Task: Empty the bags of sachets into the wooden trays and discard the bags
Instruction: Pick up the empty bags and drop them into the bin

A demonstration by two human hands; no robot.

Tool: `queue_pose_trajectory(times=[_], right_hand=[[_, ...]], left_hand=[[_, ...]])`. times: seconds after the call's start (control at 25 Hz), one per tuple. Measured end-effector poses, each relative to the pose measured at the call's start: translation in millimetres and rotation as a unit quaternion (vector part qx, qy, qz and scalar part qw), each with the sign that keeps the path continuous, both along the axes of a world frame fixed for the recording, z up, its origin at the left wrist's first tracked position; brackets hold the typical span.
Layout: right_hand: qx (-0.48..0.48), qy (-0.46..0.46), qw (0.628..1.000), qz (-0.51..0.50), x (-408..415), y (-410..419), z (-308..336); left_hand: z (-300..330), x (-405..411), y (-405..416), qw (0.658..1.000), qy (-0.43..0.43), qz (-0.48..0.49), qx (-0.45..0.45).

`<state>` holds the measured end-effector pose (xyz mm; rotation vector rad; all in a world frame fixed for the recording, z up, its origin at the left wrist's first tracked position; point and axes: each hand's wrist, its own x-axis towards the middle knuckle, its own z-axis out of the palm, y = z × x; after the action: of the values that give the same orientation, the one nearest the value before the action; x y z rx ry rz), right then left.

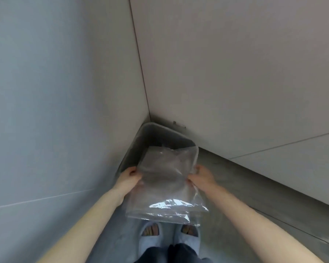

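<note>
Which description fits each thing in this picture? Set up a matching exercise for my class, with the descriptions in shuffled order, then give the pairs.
Things:
1. clear plastic bags
2. bin
3. slippers
4. left hand

Descriptions:
A. stands in the corner where the two walls meet
B. pale blue, on the person's feet
C. grips the bags' left edge
D. held over the bin by both hands

Pairs: 1-D, 2-A, 3-B, 4-C
</note>
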<state>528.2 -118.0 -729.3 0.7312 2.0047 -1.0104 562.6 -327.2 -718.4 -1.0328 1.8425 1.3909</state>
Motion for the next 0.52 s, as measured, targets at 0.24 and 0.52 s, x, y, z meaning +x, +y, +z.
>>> queue_pose_trajectory(times=[0.24,0.52], right_hand=[[-0.03,-0.04,0.999,0.009,-33.1,-13.5,-58.6],[-0.028,-0.098,0.994,0.037,-35.5,-13.8,-49.8]], left_hand=[[-52.7,-25.0,-9.8,0.998,-0.018,-0.045,-0.046],[-46.1,-24.1,-11.7,0.987,-0.015,-0.144,-0.073]])
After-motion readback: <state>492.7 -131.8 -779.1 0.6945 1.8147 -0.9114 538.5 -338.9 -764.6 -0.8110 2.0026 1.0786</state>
